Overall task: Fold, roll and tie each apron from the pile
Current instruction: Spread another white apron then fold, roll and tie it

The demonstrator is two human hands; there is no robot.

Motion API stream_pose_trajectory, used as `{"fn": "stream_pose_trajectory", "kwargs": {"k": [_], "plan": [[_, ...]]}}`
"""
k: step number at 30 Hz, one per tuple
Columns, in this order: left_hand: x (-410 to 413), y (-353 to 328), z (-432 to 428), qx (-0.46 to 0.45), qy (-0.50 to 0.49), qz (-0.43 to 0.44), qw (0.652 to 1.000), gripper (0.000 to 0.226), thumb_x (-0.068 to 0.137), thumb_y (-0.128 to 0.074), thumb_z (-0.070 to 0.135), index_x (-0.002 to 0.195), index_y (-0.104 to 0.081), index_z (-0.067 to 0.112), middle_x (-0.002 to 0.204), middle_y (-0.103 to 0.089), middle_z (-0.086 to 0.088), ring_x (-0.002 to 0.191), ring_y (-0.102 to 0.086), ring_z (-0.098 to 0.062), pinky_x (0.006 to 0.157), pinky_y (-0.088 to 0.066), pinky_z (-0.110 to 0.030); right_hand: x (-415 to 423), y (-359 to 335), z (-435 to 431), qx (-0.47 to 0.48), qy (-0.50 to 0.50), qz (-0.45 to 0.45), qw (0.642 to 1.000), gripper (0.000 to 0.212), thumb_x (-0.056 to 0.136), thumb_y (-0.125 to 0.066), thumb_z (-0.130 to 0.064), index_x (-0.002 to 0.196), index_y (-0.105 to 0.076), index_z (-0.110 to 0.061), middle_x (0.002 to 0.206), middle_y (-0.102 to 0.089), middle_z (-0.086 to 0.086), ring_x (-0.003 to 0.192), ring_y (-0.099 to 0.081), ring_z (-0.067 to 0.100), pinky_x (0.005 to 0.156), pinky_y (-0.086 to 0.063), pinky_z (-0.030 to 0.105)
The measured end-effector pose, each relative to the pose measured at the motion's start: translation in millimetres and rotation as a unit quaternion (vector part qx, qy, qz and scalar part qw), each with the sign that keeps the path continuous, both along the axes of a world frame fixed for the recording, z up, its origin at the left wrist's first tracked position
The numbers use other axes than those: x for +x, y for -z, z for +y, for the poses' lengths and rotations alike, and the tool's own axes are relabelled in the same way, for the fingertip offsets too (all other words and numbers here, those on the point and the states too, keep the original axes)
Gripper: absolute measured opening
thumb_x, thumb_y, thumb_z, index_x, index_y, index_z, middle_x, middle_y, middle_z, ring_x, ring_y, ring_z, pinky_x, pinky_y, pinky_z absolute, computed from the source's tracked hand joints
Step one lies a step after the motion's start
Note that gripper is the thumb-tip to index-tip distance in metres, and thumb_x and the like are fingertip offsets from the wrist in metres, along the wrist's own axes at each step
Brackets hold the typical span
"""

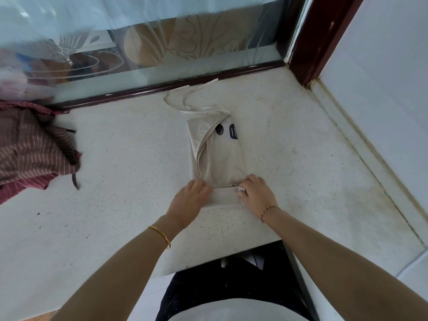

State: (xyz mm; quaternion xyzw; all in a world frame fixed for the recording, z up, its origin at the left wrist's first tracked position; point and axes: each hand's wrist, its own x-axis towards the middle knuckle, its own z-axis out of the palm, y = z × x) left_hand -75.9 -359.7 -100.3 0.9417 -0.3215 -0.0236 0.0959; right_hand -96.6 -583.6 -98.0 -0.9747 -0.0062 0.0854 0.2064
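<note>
Head view: a cream apron (216, 154), folded into a narrow strip, lies mid-frame on the speckled bench (115, 158), its ties (185, 98) trailing upward. The left hand (193, 195) and right hand (256, 193) pinch its near rolled edge, fingers curled. Striped maroon aprons (30, 147) are heaped at the left edge.

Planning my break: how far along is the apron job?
Done: the beige apron is folded into a narrow strip. In hand: left hand and right hand grip its near end, starting the roll. Left: rolling up, tying the loose straps, then the striped maroon pile.
</note>
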Motion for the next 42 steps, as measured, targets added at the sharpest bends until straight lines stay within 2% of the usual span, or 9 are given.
{"fn": "stream_pose_trajectory", "kwargs": {"k": [4,9,12,16,22,28,33,39,42], "plan": [[-2,-2,6,0.029,0.070,-0.002,0.997,0.037,0.079,-0.063,0.034,0.113,-0.053,0.020,0.116,-0.057,-0.001,0.094,-0.057,-0.021,0.077,-0.055,-0.033,1,-1,4,-0.031,-0.015,-0.042,0.999,0.021,0.092,-0.056,-0.013,0.112,-0.057,-0.009,0.104,-0.057,0.006,0.098,-0.048,0.023,0.073,-0.043,0.030],[6,-4,6,0.045,0.083,-0.011,0.995,0.033,0.078,-0.069,0.031,0.108,-0.059,0.022,0.112,-0.062,0.001,0.087,-0.062,-0.019,0.074,-0.055,-0.034,-3,-1,4,-0.061,-0.068,-0.095,0.991,0.035,0.050,-0.084,0.007,0.070,-0.059,-0.007,0.069,-0.057,0.007,0.057,-0.055,0.023,0.041,-0.030,0.021],[9,-5,5,0.036,0.079,-0.019,0.996,0.019,0.083,-0.061,0.023,0.102,-0.064,0.020,0.104,-0.065,0.002,0.076,-0.062,-0.017,0.068,-0.056,-0.032,-6,1,-6,-0.042,-0.120,-0.081,0.989,0.017,0.078,-0.074,-0.015,0.088,-0.067,-0.003,0.095,-0.061,0.009,0.081,-0.060,0.028,0.061,-0.052,0.033],[11,-6,2,0.016,0.037,0.001,0.999,0.010,0.087,-0.059,0.016,0.093,-0.067,0.014,0.091,-0.067,-0.001,0.067,-0.059,-0.018,0.060,-0.053,-0.031,-8,2,-16,-0.047,-0.132,-0.016,0.990,0.043,0.087,-0.059,-0.039,0.119,-0.059,-0.010,0.121,-0.053,0.003,0.108,-0.047,0.023,0.093,-0.043,0.035],[18,-17,-3,-0.069,-0.111,0.173,0.976,0.022,0.099,-0.041,0.025,0.104,-0.058,0.012,0.084,-0.056,0.002,0.074,-0.053,-0.016,0.064,-0.041,-0.025,7,-4,-7,0.063,0.027,-0.004,0.998,0.018,0.095,-0.051,-0.020,0.080,-0.052,-0.009,0.070,-0.050,0.001,0.072,-0.047,0.018,0.054,-0.031,0.024],[12,-12,4,-0.129,-0.203,0.244,0.940,0.031,0.094,-0.053,0.036,0.118,-0.049,0.018,0.096,-0.057,0.005,0.084,-0.059,-0.017,0.070,-0.047,-0.024,9,-1,1,0.072,0.110,0.040,0.991,0.033,0.098,-0.043,-0.021,0.066,-0.036,-0.017,0.064,-0.039,-0.004,0.058,-0.037,0.011,0.048,-0.022,0.022],[12,-10,1,-0.121,-0.232,0.257,0.930,0.023,0.097,-0.048,0.033,0.110,-0.048,0.013,0.095,-0.058,-0.004,0.082,-0.058,-0.022,0.073,-0.053,-0.035,13,-1,10,0.018,0.094,0.056,0.994,0.014,0.100,-0.040,-0.023,0.091,-0.038,-0.013,0.083,-0.053,0.009,0.075,-0.049,0.021,0.055,-0.032,0.026],[10,-16,-10,-0.080,-0.261,0.205,0.940,0.022,0.095,-0.051,0.026,0.108,-0.043,0.009,0.102,-0.046,-0.005,0.082,-0.056,-0.024,0.071,-0.053,-0.035,13,-2,17,-0.027,0.083,0.039,0.995,0.027,0.095,-0.049,-0.014,0.118,-0.037,-0.006,0.106,-0.051,0.013,0.083,-0.056,0.029,0.066,-0.047,0.037],[9,-17,-11,0.035,-0.203,0.059,0.977,0.027,0.090,-0.060,0.020,0.112,-0.046,0.009,0.106,-0.047,-0.006,0.091,-0.051,-0.020,0.070,-0.051,-0.027,13,-7,18,-0.097,0.021,-0.014,0.995,0.030,0.086,-0.059,-0.004,0.113,-0.046,-0.006,0.110,-0.044,0.013,0.080,-0.048,0.024,0.060,-0.039,0.030]]}}
